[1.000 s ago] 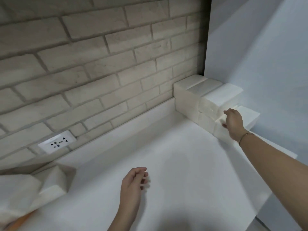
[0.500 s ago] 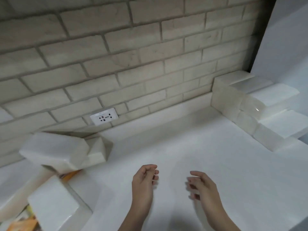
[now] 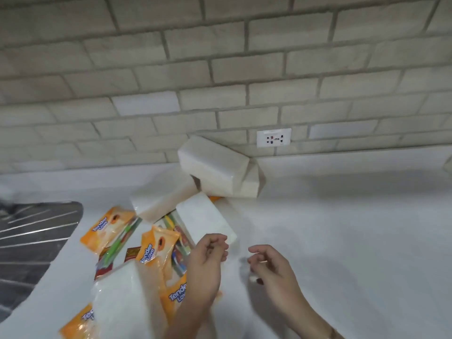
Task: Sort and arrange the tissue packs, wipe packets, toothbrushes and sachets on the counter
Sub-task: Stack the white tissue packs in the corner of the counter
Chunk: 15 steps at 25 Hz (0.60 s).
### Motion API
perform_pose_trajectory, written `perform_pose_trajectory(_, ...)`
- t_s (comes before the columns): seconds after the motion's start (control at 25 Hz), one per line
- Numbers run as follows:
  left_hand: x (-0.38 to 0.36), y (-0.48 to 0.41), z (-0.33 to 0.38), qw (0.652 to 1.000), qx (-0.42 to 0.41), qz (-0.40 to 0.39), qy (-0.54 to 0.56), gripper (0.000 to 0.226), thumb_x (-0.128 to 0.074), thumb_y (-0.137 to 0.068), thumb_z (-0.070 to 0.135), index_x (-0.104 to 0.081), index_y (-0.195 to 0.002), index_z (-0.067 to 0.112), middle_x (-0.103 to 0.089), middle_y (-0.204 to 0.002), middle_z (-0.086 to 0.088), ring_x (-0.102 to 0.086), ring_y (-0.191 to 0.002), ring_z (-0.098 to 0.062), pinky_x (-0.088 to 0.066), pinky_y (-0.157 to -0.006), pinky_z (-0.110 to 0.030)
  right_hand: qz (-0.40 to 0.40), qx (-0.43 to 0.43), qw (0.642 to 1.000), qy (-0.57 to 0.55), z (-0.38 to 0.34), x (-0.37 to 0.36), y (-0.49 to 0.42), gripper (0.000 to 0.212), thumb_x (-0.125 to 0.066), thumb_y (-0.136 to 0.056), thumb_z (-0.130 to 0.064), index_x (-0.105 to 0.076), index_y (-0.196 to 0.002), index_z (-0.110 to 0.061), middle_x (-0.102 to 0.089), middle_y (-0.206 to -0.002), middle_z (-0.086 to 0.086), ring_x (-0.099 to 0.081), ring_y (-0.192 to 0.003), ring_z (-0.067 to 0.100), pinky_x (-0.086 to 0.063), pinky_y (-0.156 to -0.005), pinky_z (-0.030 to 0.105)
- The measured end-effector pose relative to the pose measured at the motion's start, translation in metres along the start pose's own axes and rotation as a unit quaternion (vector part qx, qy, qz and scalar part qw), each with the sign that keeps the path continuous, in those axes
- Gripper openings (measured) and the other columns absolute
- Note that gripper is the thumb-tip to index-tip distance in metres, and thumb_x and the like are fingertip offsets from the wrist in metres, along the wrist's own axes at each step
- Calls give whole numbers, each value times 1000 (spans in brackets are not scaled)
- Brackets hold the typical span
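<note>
Since the worktop (image 3: 342,241) carries the heap toward its left edge by the sink (image 3: 36,241), lift the nearest tissue pack (image 3: 205,218) by its long sides, sparing the wipe packets (image 3: 156,245) beside it. Your left hand (image 3: 205,270) and right hand (image 3: 274,267) hover loosely curled, empty.

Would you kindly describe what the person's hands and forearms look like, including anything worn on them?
Both are bare: the left hand and right hand wear no gloves or rings that I can make out, and no sleeves reach the visible forearms. A thin band may sit at the right wrist by the bottom edge, but blur leaves that unsure.
</note>
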<state>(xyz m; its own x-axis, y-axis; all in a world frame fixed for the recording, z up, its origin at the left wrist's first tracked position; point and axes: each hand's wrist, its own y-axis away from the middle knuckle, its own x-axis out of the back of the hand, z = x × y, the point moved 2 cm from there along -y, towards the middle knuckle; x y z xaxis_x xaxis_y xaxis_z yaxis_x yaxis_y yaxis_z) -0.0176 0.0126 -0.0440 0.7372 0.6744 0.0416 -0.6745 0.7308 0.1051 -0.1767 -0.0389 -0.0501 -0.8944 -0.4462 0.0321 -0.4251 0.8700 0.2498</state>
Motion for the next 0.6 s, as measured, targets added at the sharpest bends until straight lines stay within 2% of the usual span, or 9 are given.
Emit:
perform_pose_trajectory(0.08, 42, 0, 4, 998, -28, 33, -35, 14, -64, -95, 16, -74, -91, 26, -72, -79, 1, -65, -73, -14, -51, -73, -28, -34, 30, 999, 30, -9, -36, -4, 11, -69, -91, -22, -74, -96, -31, -71, -87, -4, -63, -76, 5, -49, -71, 19)
perform_pose_trajectory(0.24, 112, 15, 25, 980, -108, 118, -119, 20, -66, -95, 9, -73, -92, 28, -72, -83, 12, -68, -76, -8, -51, -68, -19, -105, 63, 990, 67, -23, -96, -8, 21, -64, -97, -6, -73, -98, -26, -72, -87, -10, -60, -72, 2, -48, -63, 16)
perform_pose_trajectory(0.28, 131, 19, 27, 969, -125, 156, -145, 19, -68, -93, 8, -72, -93, 27, -72, -86, 14, -67, -80, -8, -53, -71, -20, -130, 56, 987, 81, -24, -113, -8, 20, -65, -95, -7, -72, -98, -26, -72, -89, -8, -62, -75, 3, -49, -62, 18)
perform_pose_trajectory(0.36, 167, 21, 21, 940, -124, 223, -227, 20, -73, -89, 10, -71, -101, 26, -70, -95, 13, -64, -93, -12, -53, -83, -35, -185, 26, 977, 107, -21, -145, -5, 17, -69, -87, -19, -71, -100, -31, -72, -93, -4, -69, -82, 8, -50, -68, 22)
perform_pose_trajectory(0.44, 199, 17, 7, 914, -57, 259, -306, 36, -76, -85, 19, -65, -119, 21, -66, -114, -1, -58, -109, -26, -46, -95, -45, -226, -23, 961, 160, -13, -171, -1, 28, -70, -80, -33, -66, -108, -35, -67, -96, -8, -66, -82, 7, -48, -73, 22)
perform_pose_trajectory(0.48, 210, 15, -2, 915, 3, 253, -314, 52, -78, -82, 29, -59, -129, 18, -63, -123, -7, -54, -116, -31, -43, -100, -48, -248, -44, 947, 201, -9, -181, 1, 34, -69, -83, -38, -63, -117, -36, -65, -100, -11, -63, -85, 4, -46, -75, 21)
perform_pose_trajectory(0.56, 222, 16, -15, 937, 122, 219, -244, 83, -74, -72, 57, -46, -141, 20, -56, -132, -12, -52, -124, -35, -45, -105, -53, -288, -63, 922, 252, -8, -195, 8, 48, -65, -89, -45, -54, -134, -33, -63, -109, -14, -62, -97, 4, -47, -81, 20)
perform_pose_trajectory(0.6, 222, 18, -17, 948, 165, 203, -183, 90, -69, -66, 66, -43, -141, 24, -55, -132, -10, -53, -123, -35, -47, -104, -55, -296, -61, 920, 252, -7, -199, 11, 52, -63, -90, -46, -51, -138, -31, -64, -113, -14, -63, -102, 6, -49, -87, 22)
